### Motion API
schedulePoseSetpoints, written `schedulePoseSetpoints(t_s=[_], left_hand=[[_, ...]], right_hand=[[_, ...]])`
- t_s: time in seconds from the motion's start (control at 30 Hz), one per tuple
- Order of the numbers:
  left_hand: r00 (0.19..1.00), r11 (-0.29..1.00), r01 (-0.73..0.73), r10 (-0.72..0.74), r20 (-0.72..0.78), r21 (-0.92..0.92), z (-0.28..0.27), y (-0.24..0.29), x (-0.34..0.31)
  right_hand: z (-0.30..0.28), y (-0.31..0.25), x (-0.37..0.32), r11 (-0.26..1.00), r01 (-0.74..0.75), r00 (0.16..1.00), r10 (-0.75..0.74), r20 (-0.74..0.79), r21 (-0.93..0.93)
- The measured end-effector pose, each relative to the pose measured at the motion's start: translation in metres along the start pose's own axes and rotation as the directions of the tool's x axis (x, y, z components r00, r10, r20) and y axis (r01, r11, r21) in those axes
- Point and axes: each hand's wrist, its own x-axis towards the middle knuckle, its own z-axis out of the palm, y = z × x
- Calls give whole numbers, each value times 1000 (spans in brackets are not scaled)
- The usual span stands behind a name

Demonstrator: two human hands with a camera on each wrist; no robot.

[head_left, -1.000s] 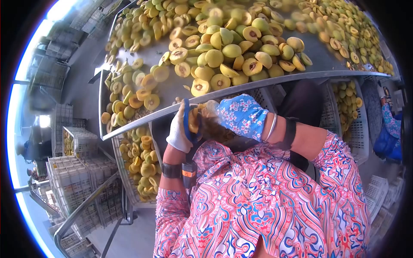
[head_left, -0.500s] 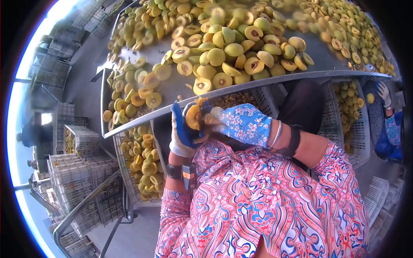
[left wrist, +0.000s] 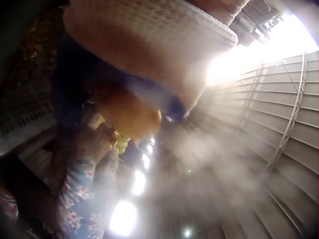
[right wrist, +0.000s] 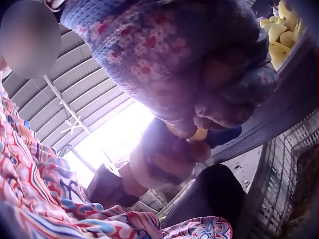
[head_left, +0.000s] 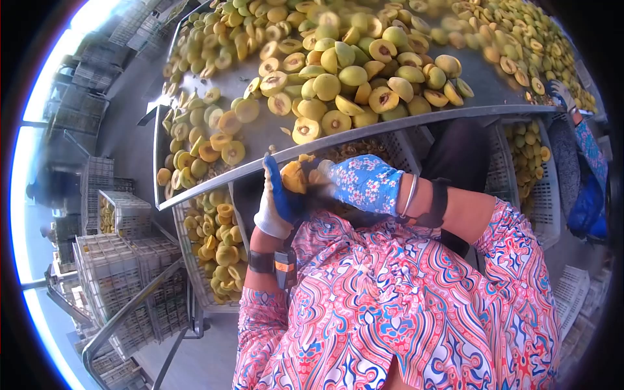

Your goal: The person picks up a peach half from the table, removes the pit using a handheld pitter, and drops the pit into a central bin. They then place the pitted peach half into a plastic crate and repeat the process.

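In the head view, a yellow peach half (head_left: 294, 177) is held between both hands, below the table's near edge. My left hand (head_left: 276, 205), in a white glove with a blue palm, holds it against the palm with the fingers upright. A ragged bit of flesh stands up at its top. My right hand (head_left: 364, 182), in a whitish glove under a blue flowered cuff, has its fingertips at the fruit's right side. Curled right fingers (right wrist: 224, 109) show close over the fruit in the right wrist view; I cannot tell whether they enclose a tool.
Heaps of halved peaches (head_left: 351, 78) lie on the metal table (head_left: 442, 117). Crates of peach halves stand at left (head_left: 218, 244) and right (head_left: 523, 153). A crate of brown scraps (head_left: 357, 151) sits under the edge. Another person's gloved hand (head_left: 563, 95) reaches the table at far right.
My left fingers have straightened from round the peach half, which has turned in the palm. The right hand stays at its side. The other person's hand has moved up to the table.
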Motion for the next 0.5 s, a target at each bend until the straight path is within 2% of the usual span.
schedulePoseSetpoints(t_s=[0.1,0.2,0.23,0.3,0.4,0.47,0.5], left_hand=[[981,956,179,-157,-110,234,8,17,-16],[978,953,206,-198,-60,220,-2,12,-5],[961,951,253,-269,71,177,-13,13,1],[866,927,358,-374,332,109,-37,18,9],[985,993,116,-110,133,-37,-16,5,-2],[995,982,-69,55,87,175,-12,-5,-4],[988,947,-152,136,75,282,-12,-8,-5]], right_hand=[[2,-5,1,991,-77,991,88,98,-111],[3,-8,1,979,-82,989,102,102,-184],[1,-9,1,981,-85,987,107,123,-173],[-6,-10,1,985,-90,980,115,165,-149],[29,21,5,985,-32,999,25,45,170],[38,29,6,964,2,1000,-4,8,267],[31,21,4,939,-91,995,75,61,333]])
